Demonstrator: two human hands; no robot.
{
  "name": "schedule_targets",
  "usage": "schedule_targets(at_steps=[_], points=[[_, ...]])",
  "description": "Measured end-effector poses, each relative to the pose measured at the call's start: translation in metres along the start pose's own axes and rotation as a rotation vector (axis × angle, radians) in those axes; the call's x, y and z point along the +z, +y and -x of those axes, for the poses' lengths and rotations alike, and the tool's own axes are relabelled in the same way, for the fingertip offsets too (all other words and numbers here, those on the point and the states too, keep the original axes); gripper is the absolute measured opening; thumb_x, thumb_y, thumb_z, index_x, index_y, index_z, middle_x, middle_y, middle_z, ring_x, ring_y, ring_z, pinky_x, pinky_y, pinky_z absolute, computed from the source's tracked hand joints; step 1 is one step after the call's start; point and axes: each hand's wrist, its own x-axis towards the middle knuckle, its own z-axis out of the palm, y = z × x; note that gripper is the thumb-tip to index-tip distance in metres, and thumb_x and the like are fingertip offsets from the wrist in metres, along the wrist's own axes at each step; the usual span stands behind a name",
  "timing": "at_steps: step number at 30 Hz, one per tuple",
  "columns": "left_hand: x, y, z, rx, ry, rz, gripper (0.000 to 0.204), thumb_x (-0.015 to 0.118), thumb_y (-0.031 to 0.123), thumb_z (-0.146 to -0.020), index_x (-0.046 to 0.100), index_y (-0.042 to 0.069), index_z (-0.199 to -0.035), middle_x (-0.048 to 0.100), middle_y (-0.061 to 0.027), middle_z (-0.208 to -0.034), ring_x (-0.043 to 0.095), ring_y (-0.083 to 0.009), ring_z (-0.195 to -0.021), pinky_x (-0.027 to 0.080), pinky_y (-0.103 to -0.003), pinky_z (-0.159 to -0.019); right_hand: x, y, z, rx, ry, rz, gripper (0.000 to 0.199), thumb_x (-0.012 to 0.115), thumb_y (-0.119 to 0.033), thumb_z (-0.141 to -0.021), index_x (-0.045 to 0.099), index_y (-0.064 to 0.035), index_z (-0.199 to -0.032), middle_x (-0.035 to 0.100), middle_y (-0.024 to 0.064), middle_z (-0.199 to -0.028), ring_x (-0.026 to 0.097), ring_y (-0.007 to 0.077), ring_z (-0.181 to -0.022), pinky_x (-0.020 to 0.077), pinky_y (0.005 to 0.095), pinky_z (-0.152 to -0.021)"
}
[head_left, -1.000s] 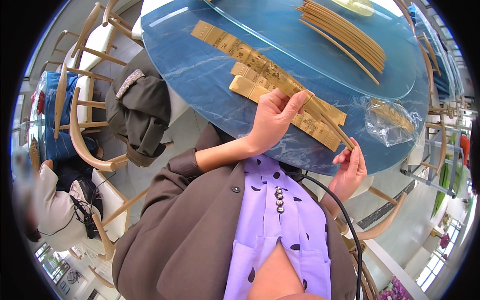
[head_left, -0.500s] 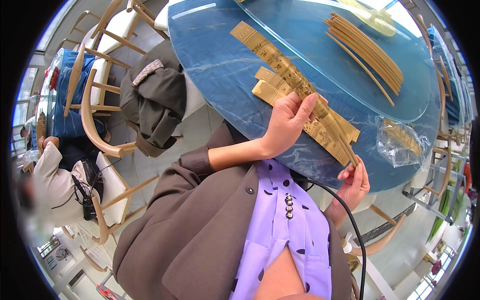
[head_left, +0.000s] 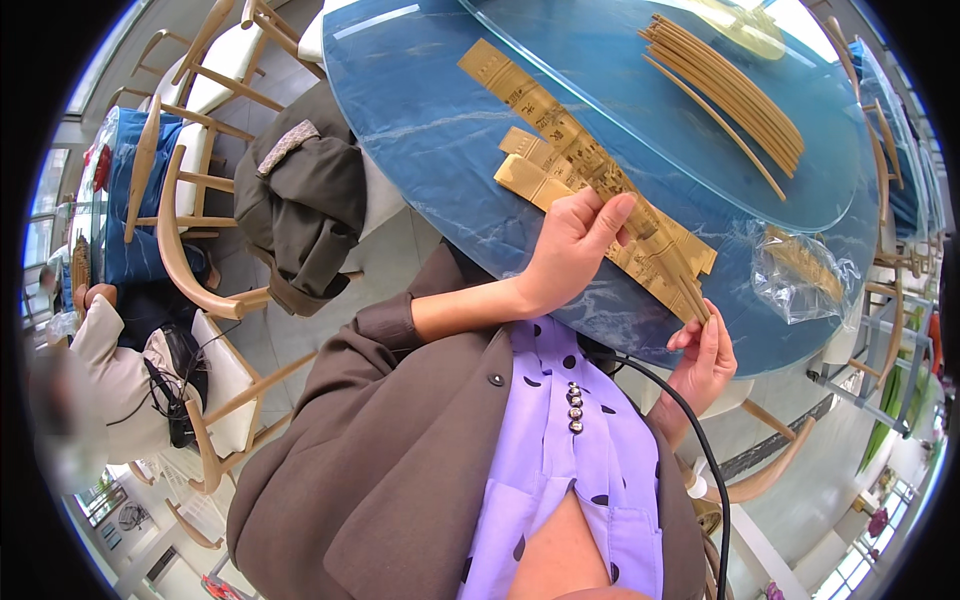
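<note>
My left hand [head_left: 572,245] is closed, thumb against the curled fingers, on a long gold printed paper sleeve [head_left: 530,105] above the table. At the sleeve's lower right end, the fingertips of my right hand [head_left: 708,355] pinch the ends of thin brown chopsticks [head_left: 692,294]. The chopsticks run up along the sleeve toward my left hand; how far they reach inside it is hidden. Under and beside my left hand lie more flat gold paper sleeves [head_left: 522,180], overlapping on the blue table.
A bundle of chopsticks [head_left: 735,95] lies on the glass turntable [head_left: 600,100]. A clear plastic bag [head_left: 795,285] with something gold inside rests at the table's right. Left of me, a chair holds a dark jacket [head_left: 305,190]. A black cable [head_left: 700,430] hangs by my right forearm. Another person [head_left: 120,370] sits far left.
The view has shifted slightly, so the table and chairs sit a little differently in it. My right hand has moved slightly up and left with the chopstick ends; both grips look the same.
</note>
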Motion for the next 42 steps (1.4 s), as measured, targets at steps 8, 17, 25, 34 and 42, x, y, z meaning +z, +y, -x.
schedule_targets(at_steps=[8,17,25,34,42], points=[[-0.011,-0.003,-0.005,0.124,0.118,-0.103,0.029,0.059,0.021,-0.103,0.057,0.003,-0.082,0.052,0.0044,-0.071,0.043,-0.0030,-0.065,0.035,-0.021,-0.056,0.006,-0.002,0.003,0.033,-0.061,-0.057,0.028,0.057,-0.013,-0.101,0.067,0.0083,-0.117,0.065,0.0104,-0.081,0.059,0.0144,-0.061,0.0506,0.0279,-0.056],[-0.004,-0.014,-0.001,0.153,0.096,-0.077,0.030,0.057,0.022,-0.105,0.054,0.003,-0.081,0.044,0.0080,-0.070,0.033,-0.0011,-0.066,0.028,-0.021,-0.055,0.013,0.004,0.009,0.074,-0.148,-0.104,0.028,0.057,-0.013,-0.102,0.067,0.0069,-0.120,0.066,0.0112,-0.085,0.060,0.0141,-0.063,0.0509,0.0266,-0.057],[-0.005,0.003,-0.016,0.152,0.108,-0.033,0.028,0.056,0.020,-0.105,0.055,0.005,-0.082,0.041,0.0093,-0.070,0.031,-0.0006,-0.065,0.026,-0.021,-0.055,0.013,-0.001,0.011,-0.202,-0.191,0.176,0.021,0.070,0.002,-0.089,0.071,0.0042,-0.110,0.070,0.0138,-0.092,0.066,0.0174,-0.074,0.0545,0.0273,-0.066],[-0.001,0.001,-0.016,0.367,0.188,-0.347,0.031,0.053,0.014,-0.105,0.045,0.003,-0.077,0.035,0.0022,-0.066,0.030,-0.0060,-0.063,0.028,-0.026,-0.052,0.017,0.008,0.016,-0.541,-0.245,0.398,0.021,0.074,0.002,-0.085,0.073,0.0028,-0.106,0.072,0.0156,-0.093,0.071,0.0179,-0.072,0.0587,0.0257,-0.065],[-0.001,-0.001,-0.011,0.349,0.142,-0.354,0.031,0.055,0.013,-0.103,0.046,0.002,-0.076,0.037,-0.0011,-0.064,0.032,-0.0091,-0.059,0.030,-0.029,-0.052,0.022,0.007,0.012,-0.631,-0.261,0.460,0.021,0.076,0.003,-0.082,0.073,0.0023,-0.103,0.071,0.0145,-0.090,0.070,0.0182,-0.073,0.0582,0.0263,-0.064]])
